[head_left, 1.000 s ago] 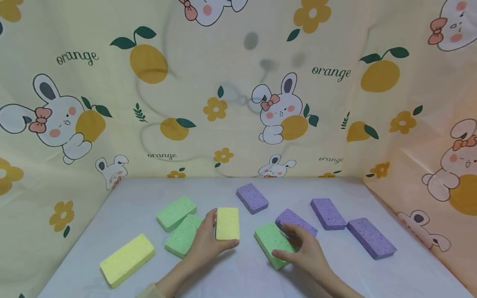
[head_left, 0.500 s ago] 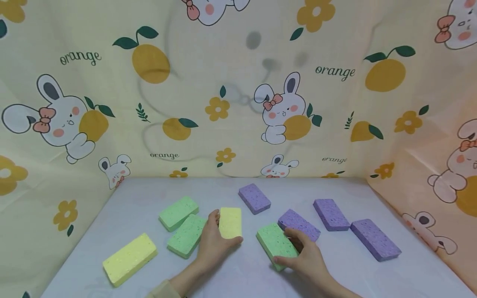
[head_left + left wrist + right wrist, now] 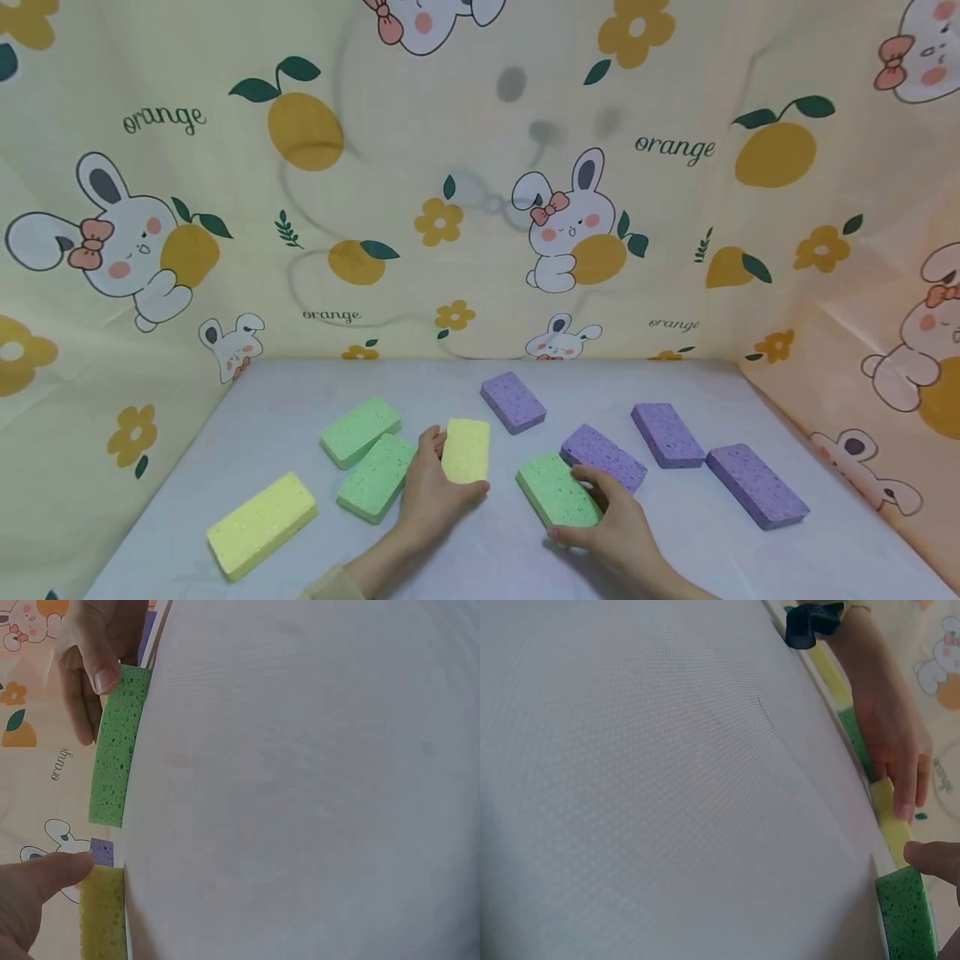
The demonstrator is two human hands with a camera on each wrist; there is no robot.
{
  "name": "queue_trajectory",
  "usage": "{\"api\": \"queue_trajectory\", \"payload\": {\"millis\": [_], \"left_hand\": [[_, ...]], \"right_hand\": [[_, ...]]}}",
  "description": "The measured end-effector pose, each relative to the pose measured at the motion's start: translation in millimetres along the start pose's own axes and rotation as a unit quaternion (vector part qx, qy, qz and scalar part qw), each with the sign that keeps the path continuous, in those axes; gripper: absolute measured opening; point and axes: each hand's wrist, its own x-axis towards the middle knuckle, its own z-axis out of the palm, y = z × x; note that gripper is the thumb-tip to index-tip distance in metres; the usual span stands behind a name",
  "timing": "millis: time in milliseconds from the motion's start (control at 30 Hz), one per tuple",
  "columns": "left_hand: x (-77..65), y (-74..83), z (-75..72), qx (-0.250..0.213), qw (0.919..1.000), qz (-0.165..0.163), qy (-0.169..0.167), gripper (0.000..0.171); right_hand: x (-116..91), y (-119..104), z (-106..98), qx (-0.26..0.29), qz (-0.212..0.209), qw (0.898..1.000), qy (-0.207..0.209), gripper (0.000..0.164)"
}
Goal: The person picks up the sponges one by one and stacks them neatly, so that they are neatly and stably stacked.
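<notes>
Yellow, a rectangular block of sponge [image 3: 467,450] sits in your left hand [image 3: 438,500], clamped between thumb and fingers. Your right hand [image 3: 617,521] pinches a green, pore-speckled rectangular sponge [image 3: 553,492] by its long sides, thumb opposite fingers. Both are at the pale, smooth tabletop [image 3: 495,567], a gap between them; whether either underside is lifted, you cannot tell. Grip lightly, since sponge should dent under a hard squeeze, and hold each block level. Mind the purple rectangular sponge [image 3: 604,458] just behind your right fingers; a careless swing could nudge it.
</notes>
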Motion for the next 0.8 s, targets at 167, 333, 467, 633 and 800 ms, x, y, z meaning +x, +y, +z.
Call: {"api": "queue_trajectory", "payload": {"millis": [167,333,467,633,800], "left_hand": [[1.5,-4.1,-0.3,0.009,0.9999,-0.007,-0.002,0.100],[1.4,-4.0,-1.8,0.007,0.9999,-0.008,-0.010,0.095],[0.7,-3.2,-3.1,-0.005,0.9997,-0.002,-0.023,0.092],[1.0,-3.2,-4.1,-0.007,0.9994,0.002,-0.035,0.090],[3.7,-6.5,-6.0,-0.006,0.9988,0.019,-0.045,0.097]], "right_hand": [[-0.2,1.0,-0.2,-0.010,-0.001,1.000,-0.002,0.089],[-0.6,1.2,-1.1,-0.026,0.004,1.000,0.004,0.087],[-0.1,1.3,-2.0,-0.032,0.005,0.999,0.006,0.083],[3.0,4.8,-4.0,-0.035,-0.036,0.999,0.003,0.078],[10.3,9.4,-7.1,-0.040,-0.160,0.985,-0.045,0.074]]}}
